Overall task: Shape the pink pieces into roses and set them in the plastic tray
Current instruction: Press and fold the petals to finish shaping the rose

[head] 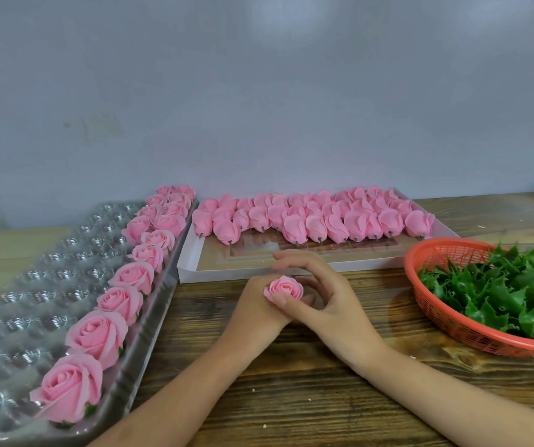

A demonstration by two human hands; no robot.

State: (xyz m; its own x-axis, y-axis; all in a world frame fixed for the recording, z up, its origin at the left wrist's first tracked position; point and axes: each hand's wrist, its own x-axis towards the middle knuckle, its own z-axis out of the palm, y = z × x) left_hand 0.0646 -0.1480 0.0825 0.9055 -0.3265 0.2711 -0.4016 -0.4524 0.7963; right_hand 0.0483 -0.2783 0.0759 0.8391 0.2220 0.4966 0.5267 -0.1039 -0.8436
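A small pink rose [284,287] sits upright between both hands at the middle of the wooden table. My left hand [257,303] grips it from below and the left. My right hand [315,290] holds it from the right, thumb against its front, index finger arched above it. The clear plastic tray [49,279] lies at the left, with several finished pink roses [120,300] along its right columns. Several unshaped pink pieces [315,219] with short stems lie in rows in the white cardboard box [226,275] behind my hands.
An orange plastic basket [462,327] of green leaf pieces [511,291] stands at the right, close to my right forearm. A pale wall rises behind the table. Most cups in the plastic tray's left part hold nothing.
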